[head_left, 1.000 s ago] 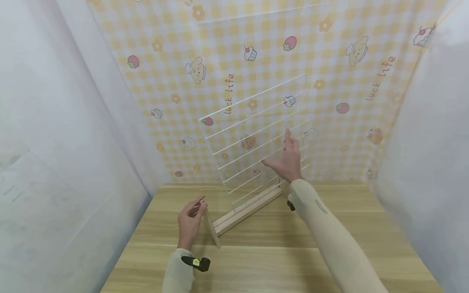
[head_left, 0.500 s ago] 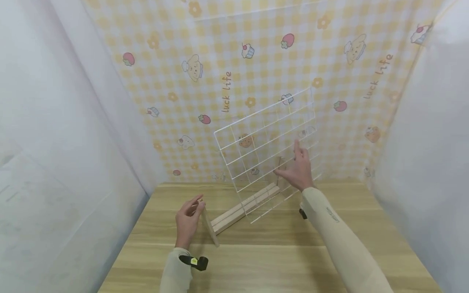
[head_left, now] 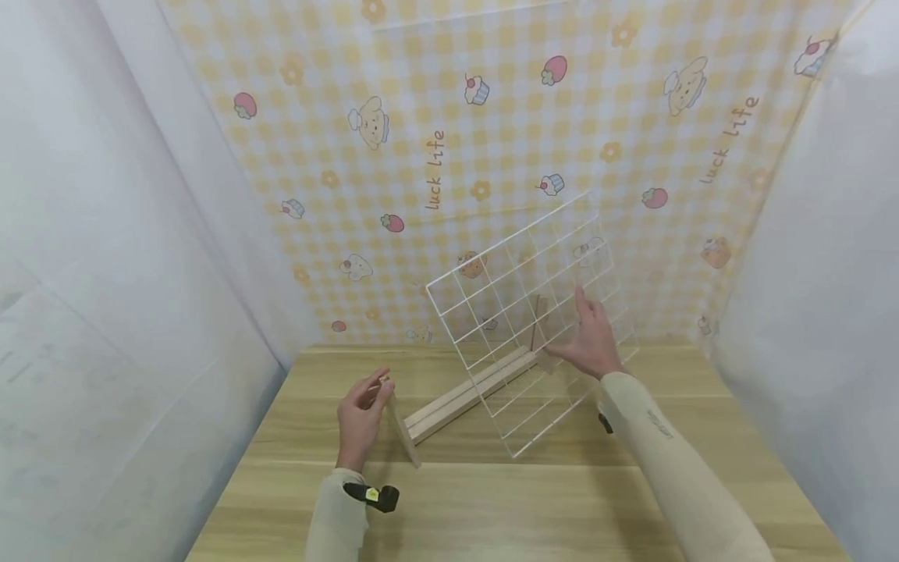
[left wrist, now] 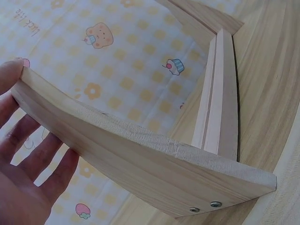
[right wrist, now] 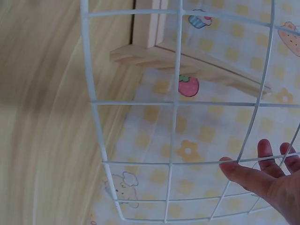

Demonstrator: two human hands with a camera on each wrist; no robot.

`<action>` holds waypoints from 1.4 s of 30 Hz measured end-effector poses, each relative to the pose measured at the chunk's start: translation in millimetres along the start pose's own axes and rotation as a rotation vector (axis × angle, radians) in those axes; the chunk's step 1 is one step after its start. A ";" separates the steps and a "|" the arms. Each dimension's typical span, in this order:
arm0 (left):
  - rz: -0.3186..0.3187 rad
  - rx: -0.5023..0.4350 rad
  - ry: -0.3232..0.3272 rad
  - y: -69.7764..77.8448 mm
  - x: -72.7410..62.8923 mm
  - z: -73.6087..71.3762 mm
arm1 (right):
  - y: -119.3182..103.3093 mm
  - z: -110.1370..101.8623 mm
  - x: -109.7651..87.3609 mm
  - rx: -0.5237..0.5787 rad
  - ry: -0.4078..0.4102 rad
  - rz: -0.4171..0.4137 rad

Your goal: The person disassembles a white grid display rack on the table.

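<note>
My left hand [head_left: 360,423] holds the upper tip of a pale wooden side board [left wrist: 136,154], thumb at the front and fingers behind. Two screw heads [left wrist: 215,204] show low on that board's outer face. Twin wooden rails [head_left: 463,396] run back from it to a matching far board [right wrist: 187,65], forming a stand on the tabletop. In my right hand [head_left: 592,343] is a white wire grid panel [right wrist: 175,103], gripped with the thumb on the near side and the fingers beyond the wires. The panel is tilted and overlaps the rails in the head view.
The wood-grain table [head_left: 534,507] ends at a back wall hung with yellow checked cloth [head_left: 414,101]. White sheeting [head_left: 140,257] closes in the left side, and more white sheeting [head_left: 808,312] stands at the right. A black wrist camera [head_left: 379,497] sits on the left sleeve.
My right hand has brought the grid panel down and to the right, and the panel's face has turned more toward the head camera. The left hand stays at the side board.
</note>
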State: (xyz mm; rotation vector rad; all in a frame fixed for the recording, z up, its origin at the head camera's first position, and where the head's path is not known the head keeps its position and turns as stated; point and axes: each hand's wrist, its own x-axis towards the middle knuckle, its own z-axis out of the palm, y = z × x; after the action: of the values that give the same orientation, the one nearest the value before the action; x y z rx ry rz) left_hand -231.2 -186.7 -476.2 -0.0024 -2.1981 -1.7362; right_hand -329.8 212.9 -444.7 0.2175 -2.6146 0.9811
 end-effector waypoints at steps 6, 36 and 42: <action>-0.005 -0.030 -0.025 -1.6 2.2 2.0 | 14.0 -3.2 -8.5 -0.008 -0.066 -0.003; 0.025 -0.100 -0.078 -39.1 11.5 -0.3 | 59.2 -19.1 -39.2 -0.152 -0.314 -0.106; 0.029 -0.102 -0.075 -39.4 11.1 -0.5 | 62.3 -20.6 -45.3 -0.148 -0.326 -0.123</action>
State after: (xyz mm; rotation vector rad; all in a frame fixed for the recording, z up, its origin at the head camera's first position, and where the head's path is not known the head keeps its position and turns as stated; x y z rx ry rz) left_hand -249.8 -199.5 -510.4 -0.1251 -2.1472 -1.8587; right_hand -298.4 274.3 -484.6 0.5336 -2.9086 0.7593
